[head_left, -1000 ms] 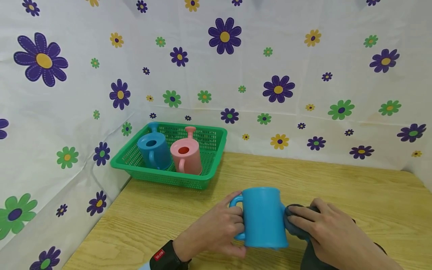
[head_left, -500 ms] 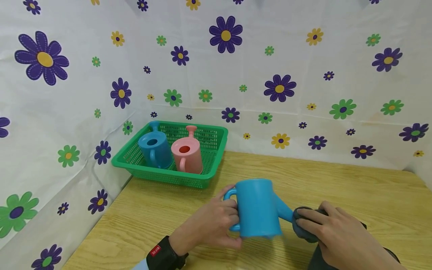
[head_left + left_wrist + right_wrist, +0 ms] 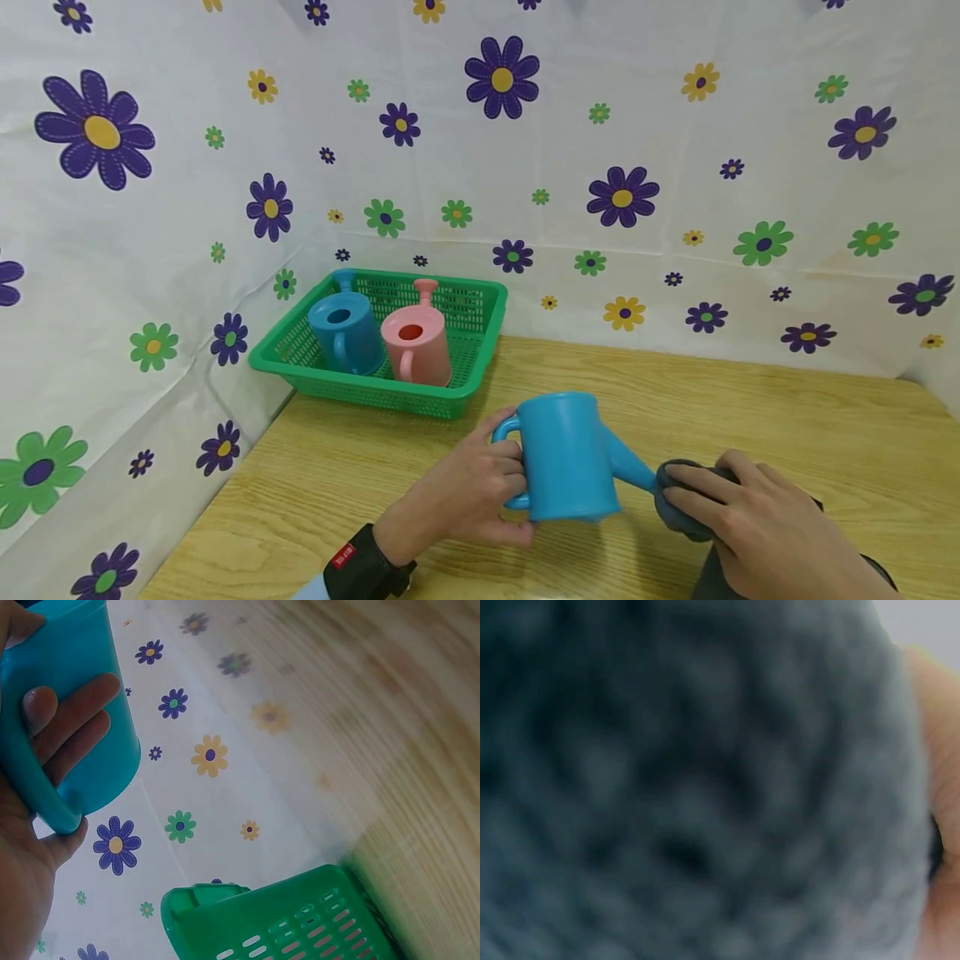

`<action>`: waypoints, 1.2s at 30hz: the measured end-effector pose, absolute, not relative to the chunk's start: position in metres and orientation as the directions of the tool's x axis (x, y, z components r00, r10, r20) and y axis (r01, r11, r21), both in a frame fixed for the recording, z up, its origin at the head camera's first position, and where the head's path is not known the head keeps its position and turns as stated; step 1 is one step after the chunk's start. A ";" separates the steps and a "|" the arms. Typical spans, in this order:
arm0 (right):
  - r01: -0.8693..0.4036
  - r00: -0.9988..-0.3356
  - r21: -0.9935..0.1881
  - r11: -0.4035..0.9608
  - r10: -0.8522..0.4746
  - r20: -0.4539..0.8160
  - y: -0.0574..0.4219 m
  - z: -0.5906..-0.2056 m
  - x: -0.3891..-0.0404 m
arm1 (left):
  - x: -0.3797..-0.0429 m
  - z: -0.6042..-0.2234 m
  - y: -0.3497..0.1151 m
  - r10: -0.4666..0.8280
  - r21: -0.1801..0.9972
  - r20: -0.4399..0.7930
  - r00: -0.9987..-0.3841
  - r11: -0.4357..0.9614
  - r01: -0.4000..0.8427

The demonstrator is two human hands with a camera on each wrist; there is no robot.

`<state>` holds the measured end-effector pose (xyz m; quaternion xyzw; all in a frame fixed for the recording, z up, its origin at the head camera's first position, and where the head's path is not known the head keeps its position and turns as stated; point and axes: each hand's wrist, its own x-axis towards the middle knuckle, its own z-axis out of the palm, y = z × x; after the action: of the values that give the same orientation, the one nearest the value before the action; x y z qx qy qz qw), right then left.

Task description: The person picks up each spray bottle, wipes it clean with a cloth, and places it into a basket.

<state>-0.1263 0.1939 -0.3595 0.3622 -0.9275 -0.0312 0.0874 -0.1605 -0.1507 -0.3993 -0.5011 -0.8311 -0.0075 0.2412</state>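
A light blue watering can (image 3: 564, 458) is held above the table, tilted a little, its spout (image 3: 628, 462) pointing down to the right. My left hand (image 3: 480, 483) grips its handle; in the left wrist view the fingers (image 3: 79, 724) pass through the handle loop and lie against the body. My right hand (image 3: 750, 508) holds a dark grey cloth (image 3: 678, 500) bunched around the tip of the spout, which is hidden inside it. In the right wrist view the blurred cloth (image 3: 705, 772) fills most of the picture.
A green basket (image 3: 375, 400) stands at the back left of the wooden table (image 3: 720, 400). In it are a darker blue watering can (image 3: 352, 333) and a pink one (image 3: 420, 346). A flower-patterned sheet (image 3: 562, 158) covers the walls behind and at left.
The watering can has moved left and slightly up with my left hand, so more spout shows. My right hand and the cloth have shifted right, to the spout's tip.
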 end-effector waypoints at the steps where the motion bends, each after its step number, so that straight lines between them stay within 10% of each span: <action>1: -0.670 -0.718 0.125 0.732 -0.681 0.144 0.193 -0.360 -0.126 | -0.160 -0.400 -0.150 0.830 -0.230 0.406 -0.383 0.499 0.836; 26: -0.710 -0.655 0.147 0.689 -0.722 0.223 0.182 -0.366 -0.126 | -0.150 -0.403 -0.131 0.868 -0.250 0.378 -0.322 0.430 0.868; 36: -0.584 -0.646 0.063 0.810 -0.510 0.568 0.216 -0.359 -0.140 | -0.161 -0.391 -0.146 0.766 -0.209 0.538 -0.353 0.526 0.824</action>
<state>-0.1405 0.2162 -0.3590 0.3020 -0.9051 0.0631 0.2927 -0.1605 -0.1464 -0.3908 -0.4841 -0.8209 -0.0489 0.2989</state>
